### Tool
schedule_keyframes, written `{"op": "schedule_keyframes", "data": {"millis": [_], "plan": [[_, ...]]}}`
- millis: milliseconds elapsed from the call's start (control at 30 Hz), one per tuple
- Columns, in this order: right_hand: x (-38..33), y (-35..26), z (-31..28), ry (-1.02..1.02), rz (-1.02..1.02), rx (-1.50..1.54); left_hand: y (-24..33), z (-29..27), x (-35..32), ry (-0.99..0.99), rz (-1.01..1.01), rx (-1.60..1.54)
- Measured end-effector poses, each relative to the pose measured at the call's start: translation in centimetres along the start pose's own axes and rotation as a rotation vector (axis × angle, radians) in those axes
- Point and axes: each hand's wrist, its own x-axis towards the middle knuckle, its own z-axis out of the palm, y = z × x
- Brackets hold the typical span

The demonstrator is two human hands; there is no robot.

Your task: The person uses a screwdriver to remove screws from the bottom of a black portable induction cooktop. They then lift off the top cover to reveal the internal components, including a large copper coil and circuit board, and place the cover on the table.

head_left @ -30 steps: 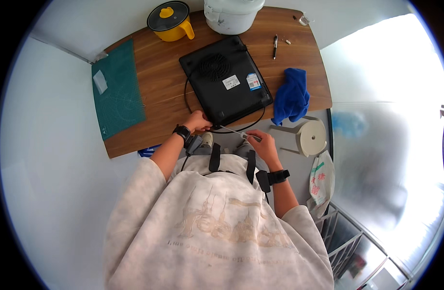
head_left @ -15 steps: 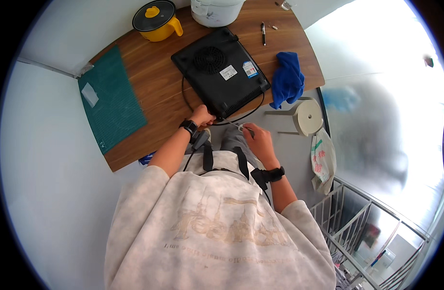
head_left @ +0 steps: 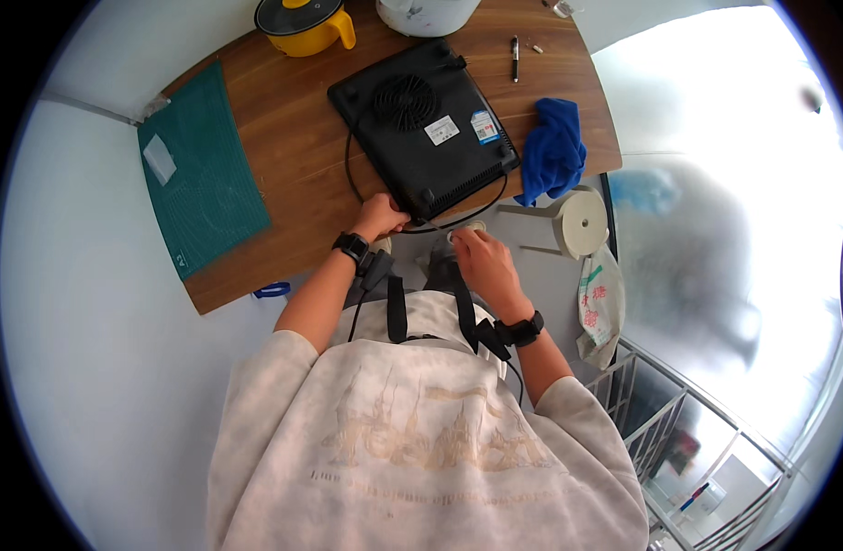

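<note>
A black induction cooktop [head_left: 421, 151] lies upside down near the table's front edge, its round fan grille and two stickers facing up. At its near left corner is my left hand [head_left: 381, 216], with fingers closed on the casing's edge. My right hand [head_left: 487, 268] is closed round the handle of a screwdriver [head_left: 437, 228]. The thin metal shaft points left toward that same corner; its tip is too small to make out. A black power cord [head_left: 481, 215] loops round the cooktop's near side.
A yellow pot with a lid [head_left: 304, 37] and a white pot [head_left: 428, 14] stand at the back. A green cutting mat [head_left: 206, 184] covers the table's left. To the right are a blue cloth [head_left: 554, 151], a pen [head_left: 515, 60] and a stool [head_left: 585, 223] beside the table.
My view has shifted slightly. My right hand is turned more over the screwdriver handle and sits closer to the cooktop's corner. My left hand keeps its place at the corner.
</note>
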Motion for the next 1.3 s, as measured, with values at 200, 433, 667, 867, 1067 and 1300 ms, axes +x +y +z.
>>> {"op": "schedule_keyframes", "data": {"millis": [200, 433, 667, 867, 1067, 1300], "plan": [[1.8, 1.3, -2.7, -0.084, -0.091, 0.031, -0.1, 0.0, -1.4, 0.072, 0.123, -0.031], [5.2, 3.7, -3.4, -0.048, -0.323, 0.161, -0.4, -1.0, -1.5, -0.027, -0.072, -0.267], [6.6, 8.2, -3.0, 0.149, -0.499, 0.258, -0.3, -0.2, -2.2, 0.037, 0.011, -0.171], [6.1, 12.0, -1.2, 0.262, -0.611, 0.405, -0.2, 0.8, -3.0, 0.120, 0.079, -0.096], [2.6, 12.6, 0.9, 0.398, -0.652, 0.332, -0.3, 2.9, -4.2, 0.163, 0.276, -0.035], [-1.4, 12.6, 2.5, 0.602, -0.568, 0.308, -1.2, 5.4, -3.0, 0.172, 0.387, -0.042]]}}
